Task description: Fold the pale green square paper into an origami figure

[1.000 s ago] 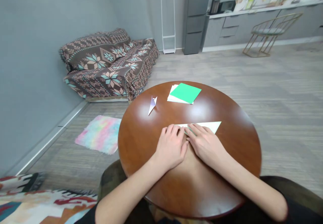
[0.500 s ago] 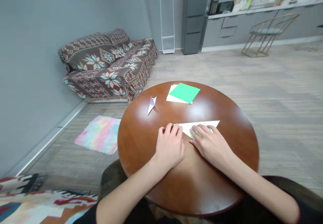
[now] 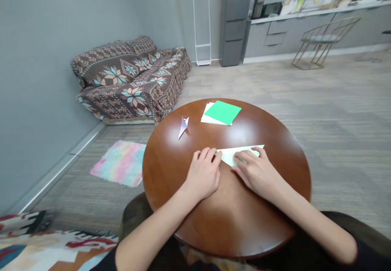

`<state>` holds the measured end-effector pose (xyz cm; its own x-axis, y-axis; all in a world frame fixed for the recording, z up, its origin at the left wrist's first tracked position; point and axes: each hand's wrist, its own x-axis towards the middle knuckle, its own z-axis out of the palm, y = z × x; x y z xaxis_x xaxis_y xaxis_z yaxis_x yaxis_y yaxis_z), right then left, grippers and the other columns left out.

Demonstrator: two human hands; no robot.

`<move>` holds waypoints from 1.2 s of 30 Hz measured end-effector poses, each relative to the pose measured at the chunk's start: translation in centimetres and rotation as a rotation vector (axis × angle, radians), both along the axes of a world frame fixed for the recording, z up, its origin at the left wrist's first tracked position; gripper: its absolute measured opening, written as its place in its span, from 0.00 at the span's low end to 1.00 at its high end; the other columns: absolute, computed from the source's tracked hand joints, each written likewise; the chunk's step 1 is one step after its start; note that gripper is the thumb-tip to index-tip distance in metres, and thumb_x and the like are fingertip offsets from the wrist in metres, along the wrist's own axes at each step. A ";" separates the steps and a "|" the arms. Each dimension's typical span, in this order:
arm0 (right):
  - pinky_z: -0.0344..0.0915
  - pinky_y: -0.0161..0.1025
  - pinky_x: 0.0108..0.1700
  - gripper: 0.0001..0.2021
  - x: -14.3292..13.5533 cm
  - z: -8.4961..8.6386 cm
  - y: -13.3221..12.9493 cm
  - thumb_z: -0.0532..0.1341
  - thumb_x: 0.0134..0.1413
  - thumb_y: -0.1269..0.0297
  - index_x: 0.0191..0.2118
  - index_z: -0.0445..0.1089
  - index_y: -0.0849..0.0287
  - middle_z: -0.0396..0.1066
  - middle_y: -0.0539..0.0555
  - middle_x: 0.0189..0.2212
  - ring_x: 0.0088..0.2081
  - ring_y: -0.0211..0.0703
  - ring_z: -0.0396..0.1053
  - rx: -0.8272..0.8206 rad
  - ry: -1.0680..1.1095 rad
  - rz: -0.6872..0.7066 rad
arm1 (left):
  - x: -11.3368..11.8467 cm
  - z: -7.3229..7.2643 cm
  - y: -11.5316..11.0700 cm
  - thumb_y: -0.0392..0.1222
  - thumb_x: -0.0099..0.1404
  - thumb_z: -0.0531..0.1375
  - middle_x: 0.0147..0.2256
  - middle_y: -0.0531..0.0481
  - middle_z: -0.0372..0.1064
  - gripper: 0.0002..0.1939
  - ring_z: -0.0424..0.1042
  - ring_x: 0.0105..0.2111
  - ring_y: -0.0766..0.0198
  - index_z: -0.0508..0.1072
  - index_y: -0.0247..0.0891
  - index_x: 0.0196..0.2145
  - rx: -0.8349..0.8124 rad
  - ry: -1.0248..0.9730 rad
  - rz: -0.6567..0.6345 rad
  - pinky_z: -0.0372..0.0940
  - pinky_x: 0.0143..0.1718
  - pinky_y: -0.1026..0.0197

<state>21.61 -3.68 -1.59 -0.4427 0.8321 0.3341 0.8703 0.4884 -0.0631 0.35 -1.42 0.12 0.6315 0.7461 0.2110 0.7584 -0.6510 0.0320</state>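
A folded sheet of paper (image 3: 228, 155), pale green-white with a pointed right end, lies flat on the round brown table (image 3: 171, 181) in front of me. The curled fingers of my left hand (image 3: 204, 173) hold its left end against the tabletop and cover that corner. My right hand (image 3: 255, 171) is on the right part of the sheet, thumb and bent fingers closed at its lower edge. Part of the paper is hidden under the right fingers.
Toward the table's far side lies a green paper square (image 3: 224, 112) on several white sheets (image 3: 207, 119). A small purple and white folded paper piece (image 3: 183, 127) stands at the far left. Beyond are a covered sofa (image 3: 131, 79) and a fluffy rug (image 3: 120, 163).
My right hand's fingers have bent and drawn in a little toward the lower edge of the paper. The left hand stays at the left end, nearly unmoved.
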 end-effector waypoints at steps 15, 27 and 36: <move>0.56 0.48 0.45 0.13 1.8 0.5 1.5 0.54 0.68 0.68 0.47 0.75 0.58 0.75 0.60 0.45 0.43 0.50 0.70 -0.057 0.155 0.161 | -0.3 0.1 0.3 0.47 0.72 0.52 0.56 0.39 0.63 0.20 0.60 0.58 0.48 0.68 0.46 0.59 -0.091 -0.091 -0.081 0.57 0.55 0.45; 0.55 0.48 0.46 0.10 1.3 0.4 2.0 0.55 0.66 0.71 0.42 0.74 0.62 0.77 0.59 0.41 0.39 0.47 0.70 0.079 -0.022 0.281 | -0.7 0.5 0.6 0.46 0.72 0.51 0.51 0.40 0.66 0.19 0.61 0.53 0.48 0.68 0.46 0.58 -0.053 -0.012 -0.121 0.56 0.51 0.45; 0.55 0.48 0.47 0.09 1.6 0.2 1.8 0.54 0.66 0.71 0.43 0.73 0.61 0.77 0.57 0.43 0.41 0.47 0.70 0.071 0.024 0.295 | -1.5 2.1 3.6 0.50 0.71 0.52 0.49 0.41 0.66 0.20 0.63 0.51 0.49 0.69 0.48 0.57 0.002 0.170 -0.336 0.55 0.50 0.47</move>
<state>23.20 -1.85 -1.39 -0.6534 0.6429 0.3996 0.6888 0.7239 -0.0384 -1.14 2.22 2.24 0.8671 0.4912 0.0835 0.4971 -0.8642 -0.0777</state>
